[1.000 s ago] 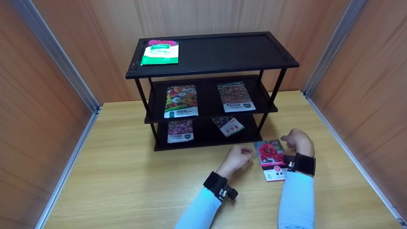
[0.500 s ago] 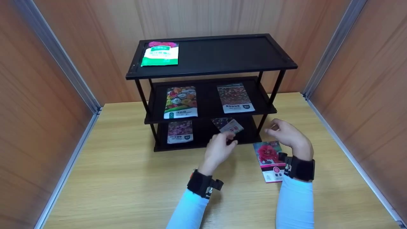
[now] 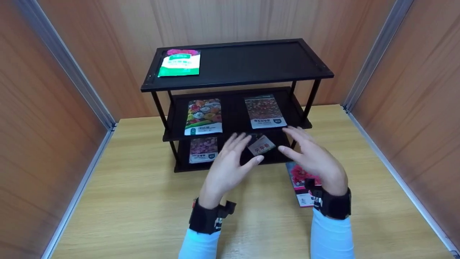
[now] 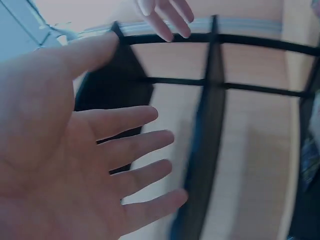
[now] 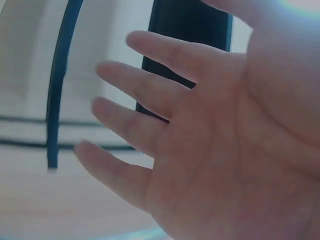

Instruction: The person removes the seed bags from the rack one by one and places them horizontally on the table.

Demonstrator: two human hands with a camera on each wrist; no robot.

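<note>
Head view: red-flower packet (image 3: 300, 182) lies on table (image 3: 143, 208), partly hidden by right hand (image 3: 314, 162), the nearer one, long axis roughly fore-aft toward rack (image 3: 248, 64); left wrist view: left hand (image 4: 85, 155) spread wide, empty; right wrist view: right fingers (image 5: 135, 90) likewise.

From above, the head view faces the front edge of the shelf (image 3: 248, 64); wrist views, close to palms (image 4: 55, 150) (image 5: 215, 145), share it.
</note>
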